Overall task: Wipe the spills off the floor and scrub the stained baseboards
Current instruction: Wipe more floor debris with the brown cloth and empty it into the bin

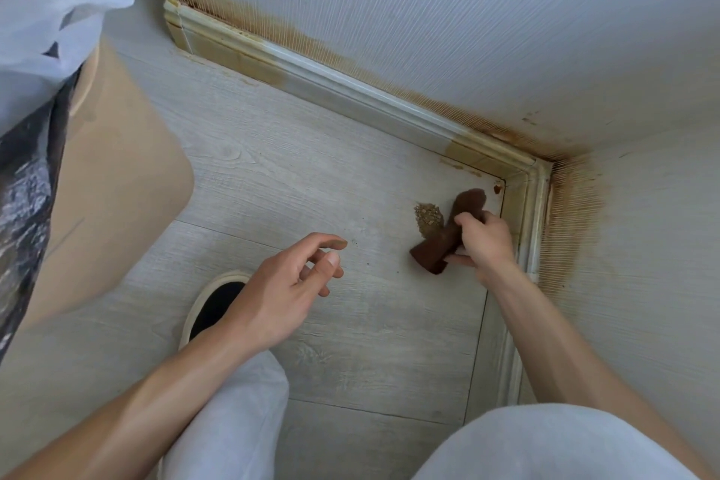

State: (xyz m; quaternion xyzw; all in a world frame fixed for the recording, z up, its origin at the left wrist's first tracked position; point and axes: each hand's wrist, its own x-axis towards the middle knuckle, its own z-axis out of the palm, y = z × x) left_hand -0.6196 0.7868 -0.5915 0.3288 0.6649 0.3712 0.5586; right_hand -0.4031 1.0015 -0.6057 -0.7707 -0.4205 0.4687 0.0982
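Floor (311,175) first: pale grey wood-grain planks, matte, seams visible, filling the frame from 6 to 12 o'clock. Wall (428,12) above it is white, finely ribbed, with a rust-orange band soaked in along its foot.

Baseboard (311,78): moulded glossy white profile, running 10 o'clock to the corner at 3 o'clock, then down the right side. Tan staining heaviest at the far left end and at the corner.

Tan curved bin (128,187) at 9 o'clock, white plastic bag (58,12) above it.

Right hand (485,242) at 3 o'clock is gripping a brown cloth (448,234), rolled and wrung into a wad, dark as if soaked. Left hand (288,284), centre, hangs loose with fingers half-curled, holding nothing.

Spill (428,218): gritty tan patch just left of the cloth, touching it. A small brown drop (497,189) sits at the corner.

My judgement on the step: I would flatten the wad so more face meets the floor, sweep the grit inward toward 6 o'clock rather than into the baseboard joint, and turn to a cleaner fold before taking the corner drop. Saturated cloth risks smearing.
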